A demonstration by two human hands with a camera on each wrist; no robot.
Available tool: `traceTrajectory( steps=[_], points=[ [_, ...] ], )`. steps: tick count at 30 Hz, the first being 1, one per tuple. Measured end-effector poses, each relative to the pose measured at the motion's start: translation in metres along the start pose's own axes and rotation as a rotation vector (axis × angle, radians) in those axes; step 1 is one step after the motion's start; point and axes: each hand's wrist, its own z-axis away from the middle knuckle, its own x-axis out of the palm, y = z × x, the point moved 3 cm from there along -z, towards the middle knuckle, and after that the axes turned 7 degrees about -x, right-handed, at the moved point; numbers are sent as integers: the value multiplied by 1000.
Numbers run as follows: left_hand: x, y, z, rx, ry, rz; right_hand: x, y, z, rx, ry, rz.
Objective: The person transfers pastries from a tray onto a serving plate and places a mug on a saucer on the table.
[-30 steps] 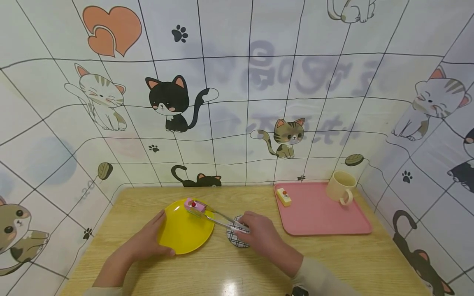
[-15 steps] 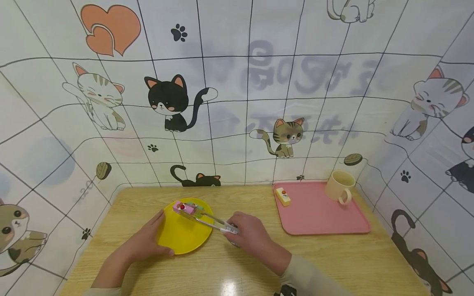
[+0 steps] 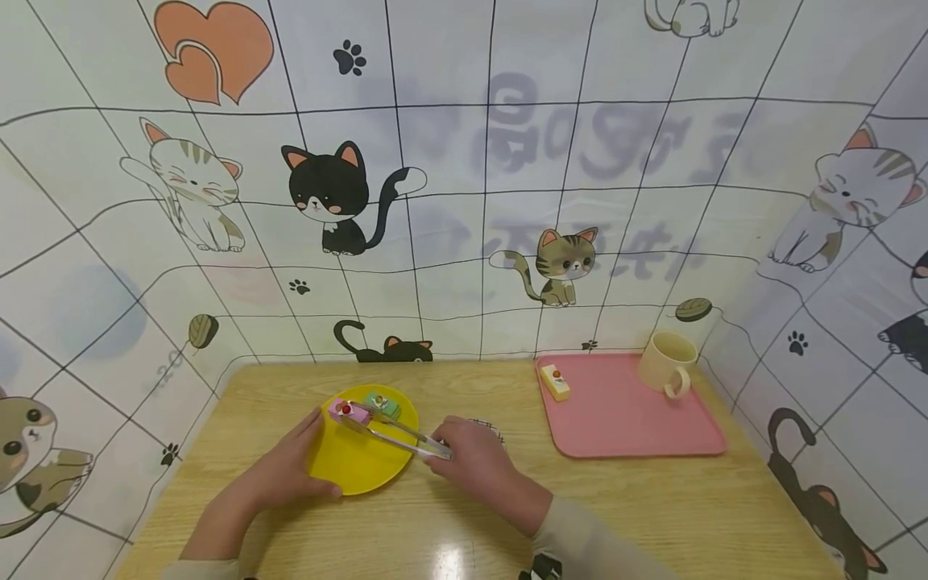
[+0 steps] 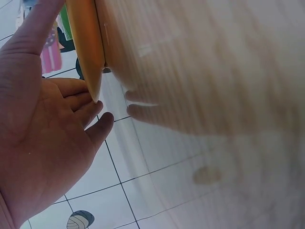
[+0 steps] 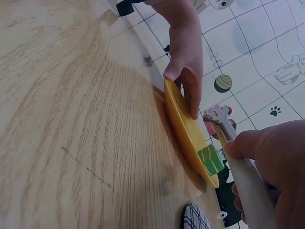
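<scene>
My left hand (image 3: pixel 279 467) rests at the left rim of a yellow plate (image 3: pixel 355 467), fingers and thumb spread along the edge. My right hand (image 3: pixel 478 467) grips metal tongs (image 3: pixel 399 441) with pale handles. Between the tong tips is a pink toy cake slice (image 3: pixel 337 410) with a red berry on top, over the plate's upper left part. Beside it on the plate lies a green toy cake slice (image 3: pixel 390 407), also seen in the right wrist view as a green slice (image 5: pixel 210 160) near the rim.
At the right, a pink tray (image 3: pixel 638 431) bears a yellow toy cake slice (image 3: pixel 556 383) and a cream mug (image 3: pixel 665 362). A checked round coaster (image 3: pixel 493 428) is partly hidden behind my right hand. Cat-print cloth walls (image 3: pixel 449 282) enclose the wooden table (image 3: pixel 406 532).
My right hand has moved left with the tongs, carrying the pink cake slice leftward across the plate. The green slice has come into view. My left hand stays at the plate.
</scene>
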Motion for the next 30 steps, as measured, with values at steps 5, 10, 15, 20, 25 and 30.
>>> traceTrajectory(
  steps=[5,10,15,20,25,30],
  points=[
    [0,0,-1,-4,-5,-4,6,-1,-4,22,-16,-15],
    [0,0,-2,-8,-12,-6,13,0,-7,39,-34,-25],
    [0,0,-2,-7,-13,-11,17,0,-11,42,-45,-24],
    [0,-1,-3,-13,-21,-9,21,1,-14,45,-47,-17],
    [1,-3,-3,-16,-19,-9,24,2,-16,42,-44,-19],
    [2,-5,-4,-23,-22,-7,25,4,-16,47,-48,-24]
  ],
)
